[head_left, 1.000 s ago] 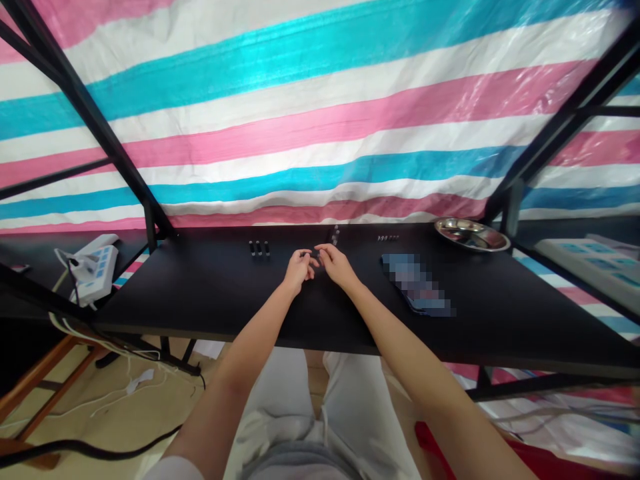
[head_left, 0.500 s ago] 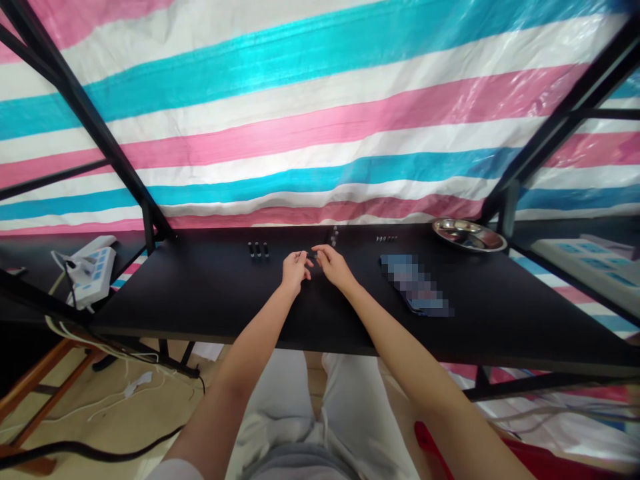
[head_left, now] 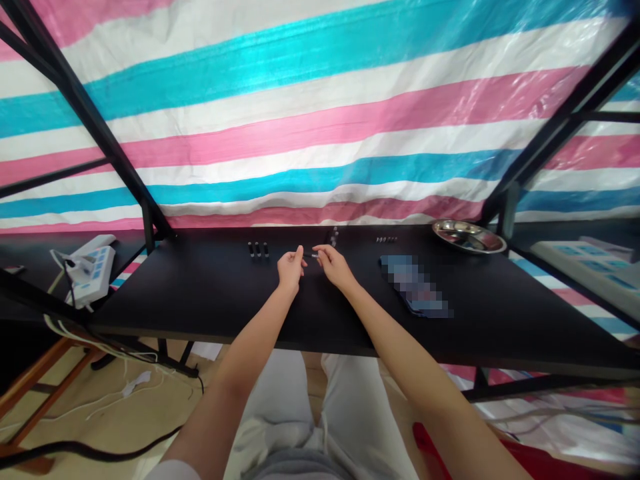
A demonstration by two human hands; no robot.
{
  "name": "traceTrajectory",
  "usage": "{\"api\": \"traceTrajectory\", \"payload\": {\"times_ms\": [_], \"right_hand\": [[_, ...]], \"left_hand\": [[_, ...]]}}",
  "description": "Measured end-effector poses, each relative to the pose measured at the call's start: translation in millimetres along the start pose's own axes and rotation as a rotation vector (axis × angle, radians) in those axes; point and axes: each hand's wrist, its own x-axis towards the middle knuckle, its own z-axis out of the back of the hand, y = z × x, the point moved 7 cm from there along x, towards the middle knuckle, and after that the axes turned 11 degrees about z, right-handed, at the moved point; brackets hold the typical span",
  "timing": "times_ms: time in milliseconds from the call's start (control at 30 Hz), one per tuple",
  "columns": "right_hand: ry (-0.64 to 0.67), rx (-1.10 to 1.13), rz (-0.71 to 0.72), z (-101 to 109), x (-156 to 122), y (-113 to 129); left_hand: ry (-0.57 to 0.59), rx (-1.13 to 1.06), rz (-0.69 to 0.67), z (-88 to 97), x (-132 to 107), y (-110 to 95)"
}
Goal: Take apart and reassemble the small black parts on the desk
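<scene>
Above the black table, my left hand (head_left: 290,271) and my right hand (head_left: 334,265) are close together, both with fingers closed in a pinch. A thin dark stick with a silvery end (head_left: 314,255) spans the gap between them; its silvery end is at my right fingertips and its dark end runs to my left fingers. It is too small for me to tell its kind. Left of my hands, three short black cylinders with light ends (head_left: 258,250) lie side by side. Beyond my right hand sits a small group of shiny pieces (head_left: 335,235).
A row of several tiny silvery pieces (head_left: 387,239) lies right of centre. A steel dish (head_left: 470,237) stands at the back right, a blurred-out flat object (head_left: 415,285) in front of it. Black frame posts (head_left: 145,200) rise beside the table (head_left: 200,293); a power strip (head_left: 97,275) lies left.
My left hand has drawn slightly left and turned, its thumb now pointing up. More of the thin stick shows between my hands. My right hand has barely moved.
</scene>
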Motion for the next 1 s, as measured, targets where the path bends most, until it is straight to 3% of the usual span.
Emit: {"api": "traceTrajectory", "payload": {"times_ms": [400,700,1000], "right_hand": [[0.14,-0.148,0.08,-3,-1,0],[0.159,-0.246,0.123,-1,-2,-5],[0.171,-0.406,0.047,7,-1,-14]], "left_hand": [[-0.012,-0.047,0.009,5.4,2,-4],[0.144,0.022,-0.133,-7.0,3,-4],[0.009,0.253,-0.32,-1.8,-6,-18]]}}
